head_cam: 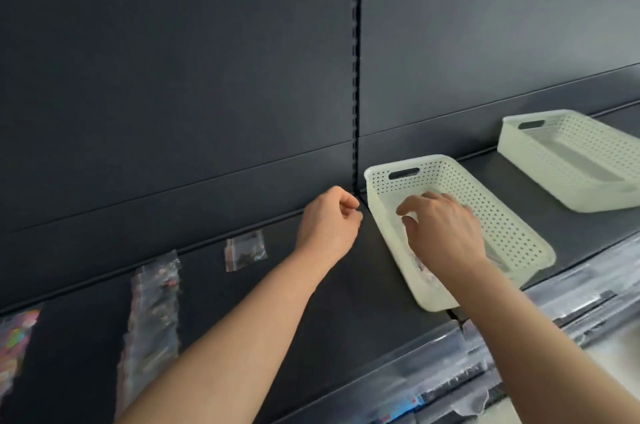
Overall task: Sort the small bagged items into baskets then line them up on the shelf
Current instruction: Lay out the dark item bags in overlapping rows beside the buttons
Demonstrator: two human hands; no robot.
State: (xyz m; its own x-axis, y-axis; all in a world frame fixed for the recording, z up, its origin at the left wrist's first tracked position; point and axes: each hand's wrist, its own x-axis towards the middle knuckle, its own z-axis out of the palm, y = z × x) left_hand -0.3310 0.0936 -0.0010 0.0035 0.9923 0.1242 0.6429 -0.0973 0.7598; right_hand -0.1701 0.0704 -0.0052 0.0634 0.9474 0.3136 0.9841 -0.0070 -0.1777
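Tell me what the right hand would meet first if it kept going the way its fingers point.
The right hand is over the near basket, fingers aimed forward-left and down. It would probably meet that basket's floor first, or its left wall; depth is unclear.

Shelf and back panel: dark grey, matt, smooth, apparently painted metal. Near basket and far basket: cream plastic, perforated walls, smooth with a faint sheen. Small bag and long bag: clear glossy film, crinkled; front strip glossy clear plastic.
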